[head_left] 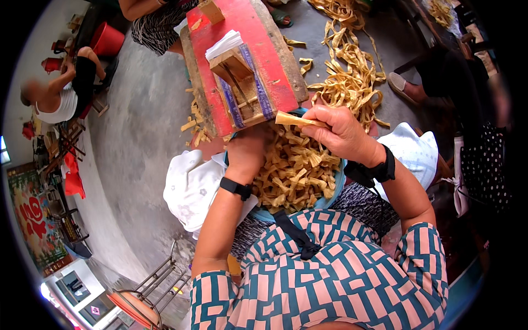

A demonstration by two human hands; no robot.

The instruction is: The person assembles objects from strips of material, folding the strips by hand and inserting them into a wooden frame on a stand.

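My right hand pinches a short, flat yellow folded strip just above the front rim of a blue basin. The basin sits on my lap, heaped with many short, bent yellow pieces. My left hand is at the basin's left side, close to the near end of a red-topped wooden bench. Motion smears its fingers, so what they hold cannot be made out. On the bench stands a small wooden jig with blue tape along its sides and white paper tucked behind it.
Long yellow strips lie in a tangled heap on the floor, right of the bench. Short cut bits are scattered at its left. White cloths flank the basin. Other people sit nearby. An orange-seated metal chair stands lower left.
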